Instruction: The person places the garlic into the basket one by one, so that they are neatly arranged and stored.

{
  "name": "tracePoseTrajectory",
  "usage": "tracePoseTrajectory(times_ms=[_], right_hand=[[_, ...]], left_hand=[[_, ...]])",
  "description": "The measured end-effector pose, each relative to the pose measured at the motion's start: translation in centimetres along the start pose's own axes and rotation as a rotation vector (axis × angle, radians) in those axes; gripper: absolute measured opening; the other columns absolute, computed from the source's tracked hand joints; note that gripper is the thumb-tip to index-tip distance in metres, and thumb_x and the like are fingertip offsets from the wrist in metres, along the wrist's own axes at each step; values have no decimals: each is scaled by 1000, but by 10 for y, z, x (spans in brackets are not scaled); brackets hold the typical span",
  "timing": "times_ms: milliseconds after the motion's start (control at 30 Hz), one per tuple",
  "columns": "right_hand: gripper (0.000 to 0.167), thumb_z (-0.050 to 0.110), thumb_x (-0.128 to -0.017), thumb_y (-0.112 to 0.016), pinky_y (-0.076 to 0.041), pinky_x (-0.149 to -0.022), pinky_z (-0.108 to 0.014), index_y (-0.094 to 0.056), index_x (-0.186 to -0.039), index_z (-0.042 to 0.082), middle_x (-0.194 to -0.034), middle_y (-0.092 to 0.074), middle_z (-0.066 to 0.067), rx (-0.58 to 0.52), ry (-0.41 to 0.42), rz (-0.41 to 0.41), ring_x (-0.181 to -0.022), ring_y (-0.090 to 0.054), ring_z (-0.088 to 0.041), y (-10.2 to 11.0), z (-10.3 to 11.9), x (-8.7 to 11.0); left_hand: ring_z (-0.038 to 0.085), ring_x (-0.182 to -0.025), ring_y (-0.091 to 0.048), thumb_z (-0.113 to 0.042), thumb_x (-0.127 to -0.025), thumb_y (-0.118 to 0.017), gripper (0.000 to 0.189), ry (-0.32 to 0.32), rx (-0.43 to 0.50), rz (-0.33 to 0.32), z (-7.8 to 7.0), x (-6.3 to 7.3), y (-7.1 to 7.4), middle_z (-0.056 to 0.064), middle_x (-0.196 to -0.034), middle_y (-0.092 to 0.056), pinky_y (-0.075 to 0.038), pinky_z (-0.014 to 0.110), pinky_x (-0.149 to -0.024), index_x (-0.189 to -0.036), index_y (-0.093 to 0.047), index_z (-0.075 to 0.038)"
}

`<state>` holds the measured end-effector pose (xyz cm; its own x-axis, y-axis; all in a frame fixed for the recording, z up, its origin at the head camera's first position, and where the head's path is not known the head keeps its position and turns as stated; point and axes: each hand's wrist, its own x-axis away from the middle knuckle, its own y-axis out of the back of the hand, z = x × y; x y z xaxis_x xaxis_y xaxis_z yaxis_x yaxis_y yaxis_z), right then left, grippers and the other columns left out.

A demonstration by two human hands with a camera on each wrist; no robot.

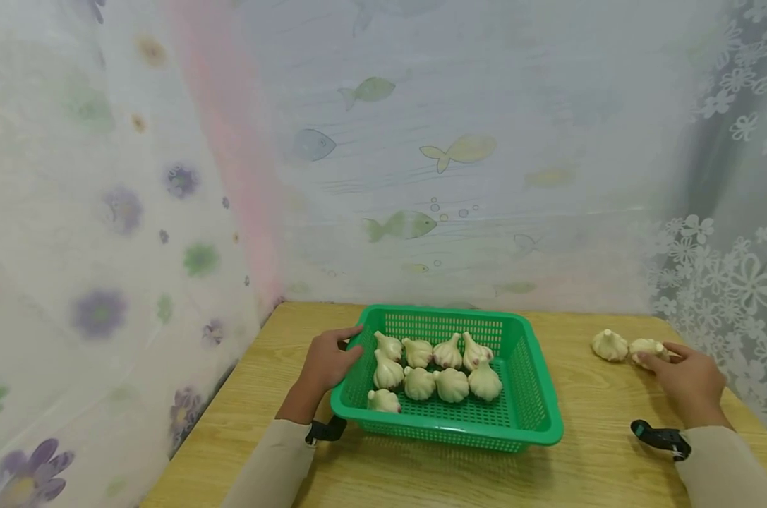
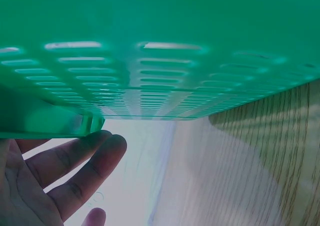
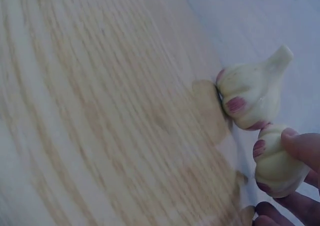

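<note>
A green plastic basket [image 1: 447, 425] holds several white garlic bulbs [image 1: 451, 385] in rough rows. My left hand [image 1: 327, 361] holds its left rim, the thumb over the edge; in the left wrist view some fingers [image 2: 82, 183] extend below the rim. To the right of the basket, my right hand [image 1: 694, 381] grips a garlic bulb [image 1: 646, 348] between thumb and fingers. Beside that bulb stands another garlic bulb [image 1: 610, 346], stem up. In the right wrist view, the gripped bulb [image 3: 279, 161] touches the standing bulb [image 3: 252, 93], and purple patches show on both.
Underneath is a wood-grain table [image 1: 294, 321]. A curtain with printed fish [image 1: 399, 226] hangs behind it, and flowered sheets [image 1: 97, 310] hang at the sides. Each wrist wears a black strap [image 1: 661, 437].
</note>
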<state>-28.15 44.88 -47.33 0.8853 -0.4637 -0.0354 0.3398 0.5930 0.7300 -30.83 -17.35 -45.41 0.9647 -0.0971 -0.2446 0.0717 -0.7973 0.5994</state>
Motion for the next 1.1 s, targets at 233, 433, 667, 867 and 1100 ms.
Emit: tracePoseTrajectory(times_ms=[233,433,667,867,1100], right_hand=[[87,57,-99,-58,-43,-84,-59,-41,-153,-9,-144,-46,-43,-27,15,-23,-116,-52,-55,-1,1,4],[87,57,-97,-62,-44,-77,-53,-45,-152,-8,-143,-48,-42,-53,16,-65,-118,-51,-54,0,4,3],[87,55,-96,-63,-42,-90,-63,-44,-152,-8,-145,-47,-40,-63,-12,-99,-122,-50,-53,5,13,3],[86,55,-97,-61,-37,-98,-68,-40,-157,-3,-150,-43,-39,-107,-18,-108,-129,-44,-54,11,26,8],[85,56,-98,-58,-30,-105,-73,-39,-158,-2,-152,-42,-38,-133,25,-120,-134,-40,-55,14,39,12]], left_hand=[[16,-79,-69,-25,-97,-61,47,5,9,6,1,0,1,11,-111,-78,-51,33,-51,-144,-64,-23],[18,-83,-69,-24,-97,-62,47,-11,1,-9,0,0,1,13,-122,-74,-49,33,-51,-143,-65,-23],[18,-82,-68,-25,-97,-61,47,0,-16,-5,-1,0,2,12,-111,-77,-46,33,-50,-144,-65,-24],[22,-90,-69,-25,-96,-61,47,-3,-11,-8,-1,0,2,10,-115,-76,-46,33,-50,-144,-65,-23],[18,-80,-65,-24,-97,-60,48,0,-24,4,2,-1,1,2,-78,-70,-44,32,-49,-145,-63,-25]])
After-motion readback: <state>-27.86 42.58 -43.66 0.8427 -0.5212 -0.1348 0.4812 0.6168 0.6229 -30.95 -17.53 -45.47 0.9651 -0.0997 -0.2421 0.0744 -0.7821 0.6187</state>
